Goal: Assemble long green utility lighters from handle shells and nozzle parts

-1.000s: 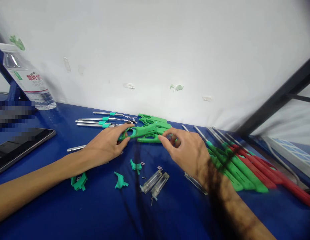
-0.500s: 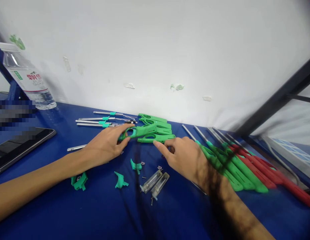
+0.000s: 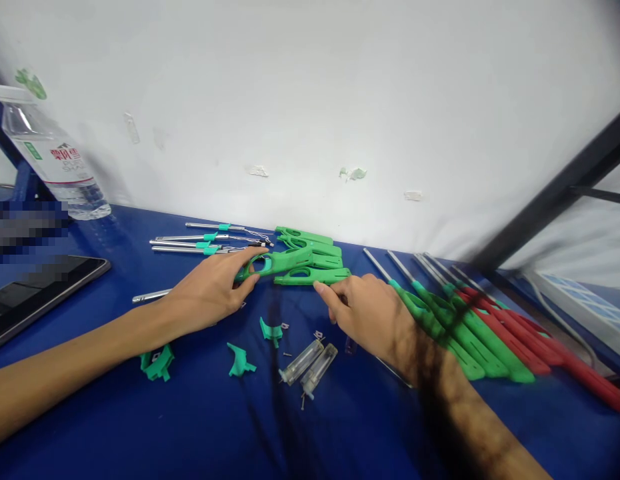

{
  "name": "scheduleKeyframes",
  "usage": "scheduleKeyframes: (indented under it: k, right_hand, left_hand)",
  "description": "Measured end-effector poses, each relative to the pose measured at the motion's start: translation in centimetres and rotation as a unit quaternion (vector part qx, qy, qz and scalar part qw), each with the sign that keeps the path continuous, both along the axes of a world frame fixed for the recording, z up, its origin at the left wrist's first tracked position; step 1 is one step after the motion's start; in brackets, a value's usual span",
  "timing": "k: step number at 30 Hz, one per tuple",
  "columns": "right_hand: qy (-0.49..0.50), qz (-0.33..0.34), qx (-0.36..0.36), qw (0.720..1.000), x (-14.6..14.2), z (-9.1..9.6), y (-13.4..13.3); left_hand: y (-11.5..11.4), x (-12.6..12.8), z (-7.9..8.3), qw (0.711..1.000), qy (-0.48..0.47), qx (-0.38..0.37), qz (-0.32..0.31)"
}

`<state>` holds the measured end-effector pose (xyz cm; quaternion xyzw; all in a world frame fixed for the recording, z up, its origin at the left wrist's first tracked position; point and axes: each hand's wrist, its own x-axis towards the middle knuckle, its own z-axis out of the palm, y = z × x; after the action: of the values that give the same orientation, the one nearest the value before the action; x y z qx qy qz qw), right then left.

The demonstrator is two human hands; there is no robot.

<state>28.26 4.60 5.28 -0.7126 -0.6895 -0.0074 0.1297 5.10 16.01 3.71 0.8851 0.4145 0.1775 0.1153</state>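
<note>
My left hand (image 3: 217, 283) pinches the looped end of a green lighter casing (image 3: 293, 262) between thumb and fingers. A silver tube (image 3: 151, 295) sticks out to the left from behind that hand. Just below the held piece lies another green casing (image 3: 323, 276), its right end meeting the fingers of my right hand (image 3: 367, 310). Those fingers are curled with the thumb close against them; whether they grip anything is hidden. More green casings (image 3: 305, 236) lie behind. In front are two clear fuel tanks (image 3: 310, 367) and teal triggers (image 3: 240, 360).
Silver tubes with teal parts and wires (image 3: 210, 237) lie at the back left. Green lighters (image 3: 460, 333) and red lighters (image 3: 520, 333) fan out on the right. A water bottle (image 3: 65, 160) and a phone (image 3: 45, 293) stand on the left; a white wall (image 3: 310, 100) rises behind.
My right thumb has drawn slightly right and closer to its fingers. A small see-through piece now shows beneath that hand. My left hand keeps its hold; the view shifts slightly.
</note>
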Motion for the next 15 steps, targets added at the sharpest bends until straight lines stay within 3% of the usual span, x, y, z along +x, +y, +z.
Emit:
scheduleKeyframes:
  k: [7,15]
  right_hand:
    - [0.019,0.011,0.107,0.994,0.3,-0.8,0.3]
    - [0.003,0.076,0.046,0.996,1.0,-2.0,0.7]
  left_hand:
    - [0.0,0.1,0.1,1.000,0.003,-0.004,0.000]
    - [0.1,-0.1,-0.2,1.000,0.004,-0.003,-0.001]
